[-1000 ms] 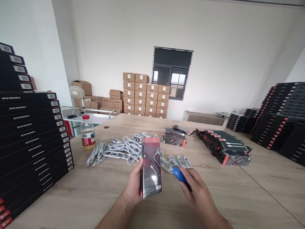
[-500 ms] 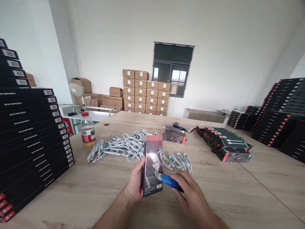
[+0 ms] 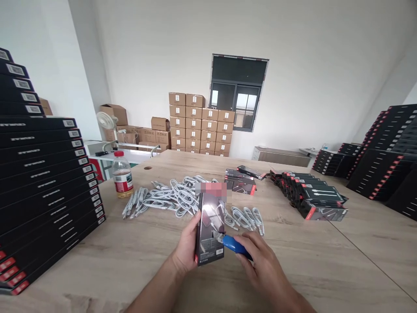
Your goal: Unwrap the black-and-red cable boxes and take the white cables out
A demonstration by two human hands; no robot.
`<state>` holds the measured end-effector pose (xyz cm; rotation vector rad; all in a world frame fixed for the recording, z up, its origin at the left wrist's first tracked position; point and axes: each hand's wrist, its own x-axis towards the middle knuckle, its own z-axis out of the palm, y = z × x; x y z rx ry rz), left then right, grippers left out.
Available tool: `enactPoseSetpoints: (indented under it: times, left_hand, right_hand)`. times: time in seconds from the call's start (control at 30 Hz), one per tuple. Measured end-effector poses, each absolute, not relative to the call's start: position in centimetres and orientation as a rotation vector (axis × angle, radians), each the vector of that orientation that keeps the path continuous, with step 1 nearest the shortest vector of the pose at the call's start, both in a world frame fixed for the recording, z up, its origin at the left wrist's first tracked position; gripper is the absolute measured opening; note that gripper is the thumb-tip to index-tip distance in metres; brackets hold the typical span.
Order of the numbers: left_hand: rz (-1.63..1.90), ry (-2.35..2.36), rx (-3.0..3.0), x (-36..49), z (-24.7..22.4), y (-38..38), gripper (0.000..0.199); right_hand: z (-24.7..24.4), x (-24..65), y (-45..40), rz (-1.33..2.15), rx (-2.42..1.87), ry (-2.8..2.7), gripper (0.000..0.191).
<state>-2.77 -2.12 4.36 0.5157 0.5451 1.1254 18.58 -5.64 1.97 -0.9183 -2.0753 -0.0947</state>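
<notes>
Upright in my left hand (image 3: 188, 245) is a slim black box (image 3: 211, 232) with a printed picture and a barcode label near its bottom. My right hand (image 3: 257, 256) is closed round a blue utility knife (image 3: 235, 246); the knife's metal tip is at the lower front of the box. Behind the box, coiled grey-white cables (image 3: 163, 195) are spread on the wooden table (image 3: 156, 261). More coils (image 3: 247, 219) lie to the right of the box.
A tall stack of black boxes (image 3: 48, 174) and a red-capped bottle (image 3: 122, 178) stand on the left. Small packages (image 3: 241, 184) lie behind the cables, with a row of packages (image 3: 321, 193) and high black stacks (image 3: 378, 174) on the right.
The view has shifted slightly, so most things appear a little further right. Both hands keep their holds, and the knife tip remains at the lower part of the box.
</notes>
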Motion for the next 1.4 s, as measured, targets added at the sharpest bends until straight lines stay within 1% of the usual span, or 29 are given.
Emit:
enactPoseSetpoints:
  times: [0.4,0.67,0.83,1.03,1.2,1.4]
  left_hand:
    - [1.136,0.54,0.522,-2.7,4.3,-2.0,0.051]
    - [1.128,0.605,0.483,-2.1,4.4,-2.5,0.047]
    - [1.046,0.586,0.477,-0.9,4.6,-2.9,0.058]
    - [1.098,0.569,0.499,-1.9,5.3,-2.6,0.066]
    - [1.127,0.574,0.575,-2.6,5.2,-2.3,0.062]
    - [1.105,0.615,0.595,-2.6,4.9,-2.5,0.065]
  right_hand:
    - [2.1,18.8,-5.7,-0.094,-0.921,-2.086,0.032]
    - [2.0,18.6,-5.5,-0.082,-0.952,-2.034,0.032]
    - [2.1,18.8,-5.6,-0.046,-1.001,-1.952,0.033]
    - [2.4,19.5,-5.6,-0.079,-0.936,-2.008,0.033]
    - [2.2,19.4,-5.5,-0.122,-0.895,-2.037,0.032]
    - [1.8,19.3,-5.4,-0.159,-0.894,-2.048,0.03]
